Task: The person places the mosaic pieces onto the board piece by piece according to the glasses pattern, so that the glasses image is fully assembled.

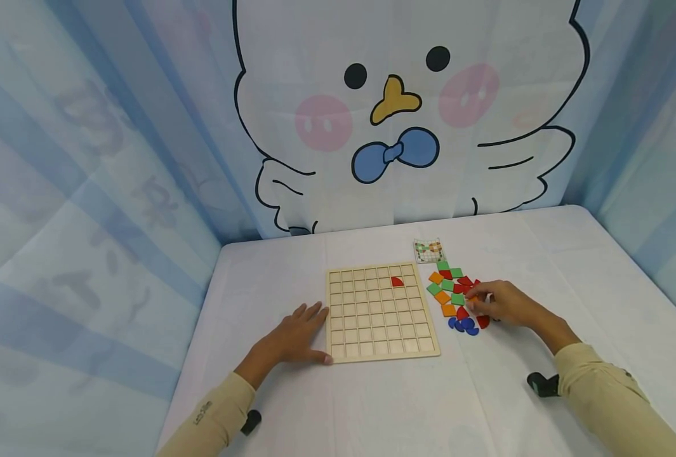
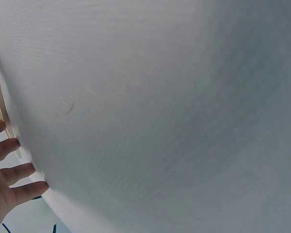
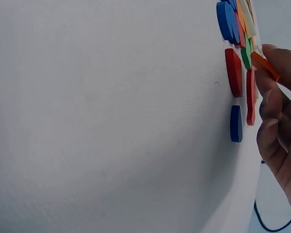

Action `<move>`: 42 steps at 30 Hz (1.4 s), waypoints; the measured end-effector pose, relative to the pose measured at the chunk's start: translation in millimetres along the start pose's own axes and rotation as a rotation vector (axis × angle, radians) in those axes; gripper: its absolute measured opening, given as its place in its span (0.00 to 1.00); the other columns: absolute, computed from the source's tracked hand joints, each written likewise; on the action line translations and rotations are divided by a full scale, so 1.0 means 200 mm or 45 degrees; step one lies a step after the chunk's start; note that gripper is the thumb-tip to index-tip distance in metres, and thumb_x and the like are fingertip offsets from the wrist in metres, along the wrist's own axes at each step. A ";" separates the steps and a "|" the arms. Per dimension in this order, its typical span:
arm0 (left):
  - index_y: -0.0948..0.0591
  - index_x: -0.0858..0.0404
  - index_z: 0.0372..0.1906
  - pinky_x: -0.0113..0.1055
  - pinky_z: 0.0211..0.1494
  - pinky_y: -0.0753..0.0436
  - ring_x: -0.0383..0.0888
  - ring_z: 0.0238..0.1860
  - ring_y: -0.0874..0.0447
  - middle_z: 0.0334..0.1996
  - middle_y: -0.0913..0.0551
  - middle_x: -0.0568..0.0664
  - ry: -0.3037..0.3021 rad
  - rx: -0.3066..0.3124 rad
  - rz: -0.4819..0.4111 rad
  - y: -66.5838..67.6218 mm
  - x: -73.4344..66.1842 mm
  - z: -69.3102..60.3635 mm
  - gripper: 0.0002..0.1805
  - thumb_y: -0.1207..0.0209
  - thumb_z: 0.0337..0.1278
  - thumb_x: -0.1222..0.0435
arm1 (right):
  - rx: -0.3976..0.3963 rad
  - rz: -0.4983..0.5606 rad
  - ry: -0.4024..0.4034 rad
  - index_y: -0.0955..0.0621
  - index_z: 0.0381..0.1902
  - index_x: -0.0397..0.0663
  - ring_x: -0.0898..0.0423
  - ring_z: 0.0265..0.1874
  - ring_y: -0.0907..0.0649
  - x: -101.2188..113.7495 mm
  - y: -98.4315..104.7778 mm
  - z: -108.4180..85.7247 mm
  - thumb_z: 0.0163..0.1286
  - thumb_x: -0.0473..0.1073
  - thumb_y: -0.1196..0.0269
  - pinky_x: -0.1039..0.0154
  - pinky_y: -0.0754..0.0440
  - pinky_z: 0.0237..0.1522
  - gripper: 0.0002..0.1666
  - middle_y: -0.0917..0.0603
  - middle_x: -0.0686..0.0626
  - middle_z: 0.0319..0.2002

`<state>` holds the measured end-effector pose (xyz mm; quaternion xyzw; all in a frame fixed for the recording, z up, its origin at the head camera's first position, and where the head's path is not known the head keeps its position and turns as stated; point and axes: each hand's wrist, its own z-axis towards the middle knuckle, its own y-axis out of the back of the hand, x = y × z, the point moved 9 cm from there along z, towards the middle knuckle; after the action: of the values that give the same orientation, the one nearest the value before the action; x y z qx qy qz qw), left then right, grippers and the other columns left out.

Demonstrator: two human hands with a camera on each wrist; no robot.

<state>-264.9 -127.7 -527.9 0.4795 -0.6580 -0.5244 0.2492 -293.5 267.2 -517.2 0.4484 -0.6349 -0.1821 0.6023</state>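
Note:
A square wooden grid board lies on the white table, with one red quarter-round piece in a cell near its upper right. My left hand rests at the board's left edge, fingers spread and thumb by the lower left corner. Over the loose pieces to the right of the board, my right hand pinches an orange tile between thumb and forefinger. Around it lie green tiles, orange tiles, red pieces and blue rounded pieces. The hand hides some of them.
A small patterned card lies beyond the pieces, by the board's upper right corner. Behind the table's far edge hangs a curtain with a cartoon figure. Dark wrist-worn devices sit beneath the sleeves.

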 end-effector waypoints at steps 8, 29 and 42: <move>0.43 0.56 0.80 0.61 0.73 0.36 0.63 0.79 0.48 0.80 0.46 0.54 0.002 0.009 -0.017 -0.01 0.00 -0.01 0.61 0.36 0.45 0.29 | 0.006 0.141 0.006 0.17 0.57 0.43 0.55 0.27 0.23 0.03 0.01 0.01 0.69 0.44 0.33 0.67 0.21 0.26 0.21 0.18 0.46 0.41; 0.45 0.53 0.81 0.70 0.71 0.40 0.69 0.79 0.55 0.81 0.50 0.57 0.079 0.057 -0.103 -0.02 0.02 0.01 0.61 0.33 0.44 0.32 | -0.034 0.290 0.136 0.19 0.53 0.39 0.54 0.27 0.20 0.27 -0.01 0.18 0.66 0.38 0.32 0.66 0.19 0.29 0.19 0.20 0.45 0.36; 0.45 0.54 0.80 0.73 0.68 0.39 0.73 0.78 0.55 0.81 0.50 0.58 0.099 0.085 -0.135 -0.02 0.01 0.02 0.62 0.30 0.42 0.34 | -0.015 0.330 0.095 0.18 0.54 0.38 0.51 0.24 0.20 0.31 -0.09 0.27 0.65 0.38 0.34 0.63 0.18 0.28 0.20 0.18 0.45 0.34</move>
<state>-267.7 -128.3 -533.3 0.5419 -0.6385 -0.4956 0.2304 -329.9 191.9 -504.4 0.3657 -0.6635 -0.0897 0.6465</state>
